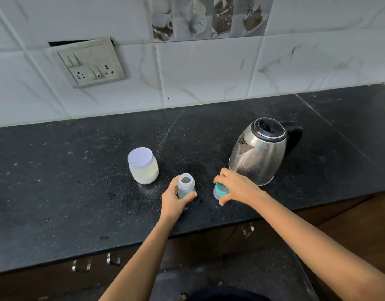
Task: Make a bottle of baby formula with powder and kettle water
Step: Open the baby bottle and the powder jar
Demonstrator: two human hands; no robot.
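A small clear baby bottle (185, 184) stands upright and uncapped on the black counter (78, 192). My left hand (174, 202) is wrapped around its lower part. To its right my right hand (237, 187) grips the bottle's teal-ringed cap (219, 191), which rests on the counter upside down. A clear jar of white powder (143, 165) with a white lid on stands left of the bottle. The steel kettle (260, 152), with its black lid shut and its black handle pointing right, stands just behind my right hand.
A tiled wall rises behind the counter, with a switch and socket plate (90, 63) at the upper left. Drawer handles (114, 258) show under the counter's front edge. White powder specks lie around the jar.
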